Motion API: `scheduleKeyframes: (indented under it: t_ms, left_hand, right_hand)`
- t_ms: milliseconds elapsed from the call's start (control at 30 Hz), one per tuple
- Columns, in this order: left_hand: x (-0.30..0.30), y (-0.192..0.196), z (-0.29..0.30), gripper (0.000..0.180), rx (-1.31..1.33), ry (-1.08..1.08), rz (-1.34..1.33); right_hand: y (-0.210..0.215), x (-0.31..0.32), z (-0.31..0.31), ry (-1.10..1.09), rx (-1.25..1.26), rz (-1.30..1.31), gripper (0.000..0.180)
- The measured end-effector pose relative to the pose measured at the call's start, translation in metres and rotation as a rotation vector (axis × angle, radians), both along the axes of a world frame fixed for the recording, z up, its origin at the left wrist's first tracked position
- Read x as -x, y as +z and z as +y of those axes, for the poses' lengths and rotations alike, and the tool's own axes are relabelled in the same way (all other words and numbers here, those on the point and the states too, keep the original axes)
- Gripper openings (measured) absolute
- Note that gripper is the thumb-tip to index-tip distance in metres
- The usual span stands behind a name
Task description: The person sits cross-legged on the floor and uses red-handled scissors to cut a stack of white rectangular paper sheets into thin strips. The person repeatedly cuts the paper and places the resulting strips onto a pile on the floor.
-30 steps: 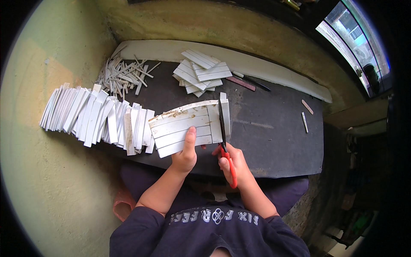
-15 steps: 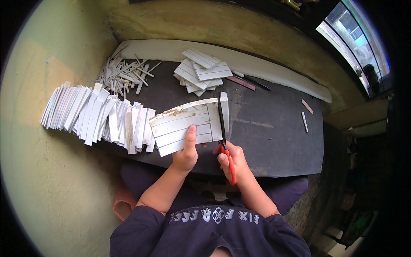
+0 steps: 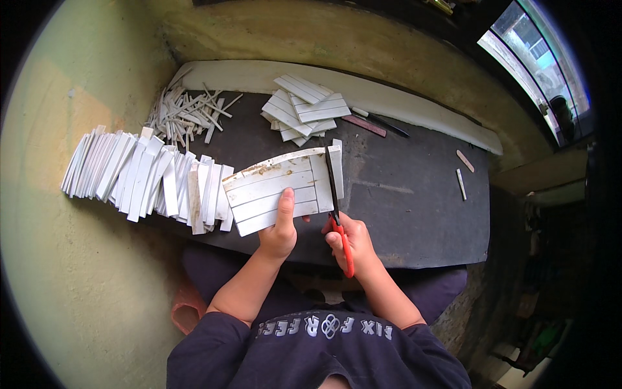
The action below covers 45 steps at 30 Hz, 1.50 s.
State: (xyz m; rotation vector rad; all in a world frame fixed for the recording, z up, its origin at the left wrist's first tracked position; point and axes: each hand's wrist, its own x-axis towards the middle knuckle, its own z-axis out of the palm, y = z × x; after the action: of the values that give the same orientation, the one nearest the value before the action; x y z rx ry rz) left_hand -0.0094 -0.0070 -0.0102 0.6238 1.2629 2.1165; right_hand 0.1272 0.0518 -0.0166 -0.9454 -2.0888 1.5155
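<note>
My left hand grips the near edge of a white ribbed plastic panel that lies on a dark board, thumb on top. My right hand holds red-handled scissors, whose dark blades stand across the panel near its right end. A narrow white strip sits just right of the blades, still beside the panel.
A long row of cut white strips leans along the board's left end. Thin offcuts lie piled at the far left, a stack of white panels behind. A pen and two small sticks lie on the right.
The scissor blades have crept slightly further across the panel. Both hands stay almost where they were.
</note>
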Motion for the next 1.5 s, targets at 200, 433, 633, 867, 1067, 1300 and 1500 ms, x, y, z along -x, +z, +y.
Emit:
scheduleKeyframes:
  t_ms: [200, 433, 633, 867, 1067, 1300, 1500]
  left_hand:
    - [0.001, 0.000, 0.001, 0.021, -0.016, -0.017, -0.021]
    - [0.002, -0.002, 0.002, 0.021, -0.019, -0.043, -0.019]
    - [0.002, -0.001, 0.002, 0.021, -0.006, -0.046, -0.032]
    - [-0.002, -0.003, 0.003, 0.022, 0.028, -0.052, -0.041]
    - [0.004, -0.003, 0.000, 0.027, -0.001, -0.088, -0.050]
    - [0.018, 0.013, -0.008, 0.039, -0.094, -0.051, -0.194]
    - [0.015, 0.021, -0.004, 0.031, -0.133, -0.075, -0.140]
  right_hand:
    - [-0.001, 0.001, 0.000, -0.007, -0.016, -0.007, 0.050]
    - [-0.004, 0.001, 0.000, -0.013, -0.015, 0.038, 0.052]
    - [-0.004, 0.001, 0.000, -0.014, 0.001, 0.039, 0.050]
    - [-0.006, 0.004, 0.004, -0.077, 0.066, 0.066, 0.050]
    - [-0.005, -0.001, 0.007, 0.002, 0.078, 0.015, 0.043]
    - [0.019, -0.017, 0.007, 0.199, 0.139, 0.012, 0.060]
    - [0.027, -0.017, 0.000, 0.287, 0.047, -0.020, 0.081]
